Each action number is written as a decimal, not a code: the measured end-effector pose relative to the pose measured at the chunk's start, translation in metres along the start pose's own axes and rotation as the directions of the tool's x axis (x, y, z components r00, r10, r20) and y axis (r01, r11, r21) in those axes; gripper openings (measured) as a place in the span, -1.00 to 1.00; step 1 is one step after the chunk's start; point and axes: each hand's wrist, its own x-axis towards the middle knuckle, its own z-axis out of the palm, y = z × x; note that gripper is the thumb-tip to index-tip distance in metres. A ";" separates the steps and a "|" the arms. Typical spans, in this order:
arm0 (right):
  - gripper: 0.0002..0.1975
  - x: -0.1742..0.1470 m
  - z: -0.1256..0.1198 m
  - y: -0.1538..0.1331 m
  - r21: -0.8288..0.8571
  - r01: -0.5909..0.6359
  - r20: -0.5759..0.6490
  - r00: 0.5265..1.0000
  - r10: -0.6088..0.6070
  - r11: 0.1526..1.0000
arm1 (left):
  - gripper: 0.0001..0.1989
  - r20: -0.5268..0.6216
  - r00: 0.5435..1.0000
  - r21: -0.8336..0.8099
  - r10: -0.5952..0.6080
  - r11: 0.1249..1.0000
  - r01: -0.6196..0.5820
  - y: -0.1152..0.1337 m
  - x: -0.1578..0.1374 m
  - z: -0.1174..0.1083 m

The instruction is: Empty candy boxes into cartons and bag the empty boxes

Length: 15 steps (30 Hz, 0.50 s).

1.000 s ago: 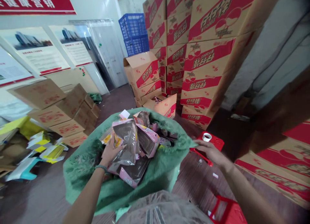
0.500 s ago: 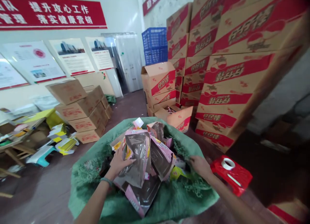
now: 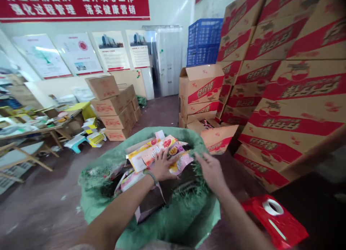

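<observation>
A large green woven sack with a frayed mouth stands in front of me, filled with printed packages. My left hand lies on top of them with its fingers spread, pressing on a yellow and pink package with fruit pictures. Beneath its wrist sits a package with a dark, clear front. At the sack's right rim, my right hand has its fingers closed on the frayed green edge. How deep the packages go is hidden.
Tall stacked cartons rise on the right, with an open carton behind the sack. A red stool holds a roll of tape. More cartons, a turquoise stool and a cluttered table are at left.
The view has swung left. My left hand has moved from a clear-fronted package onto the colourful ones, which now lie lower. My right hand stays at the sack's rim, which is drawn further inward.
</observation>
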 end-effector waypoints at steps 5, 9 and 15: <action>-0.52 -0.014 0.036 0.050 -0.694 0.180 -0.040 0.957 -0.287 0.697 | 0.00 -0.080 0.986 -0.225 0.148 0.961 -0.163 0.022 -0.003 0.006; -0.64 -0.012 0.008 0.062 -0.869 0.252 0.001 0.860 -0.510 0.425 | -0.32 -0.315 0.932 -0.538 0.180 0.775 -0.331 0.018 -0.008 -0.025; -0.57 0.008 0.009 0.028 -0.777 0.547 0.290 0.750 -0.594 0.312 | -0.60 -0.492 0.812 -0.384 -0.314 0.915 0.121 -0.109 -0.028 -0.072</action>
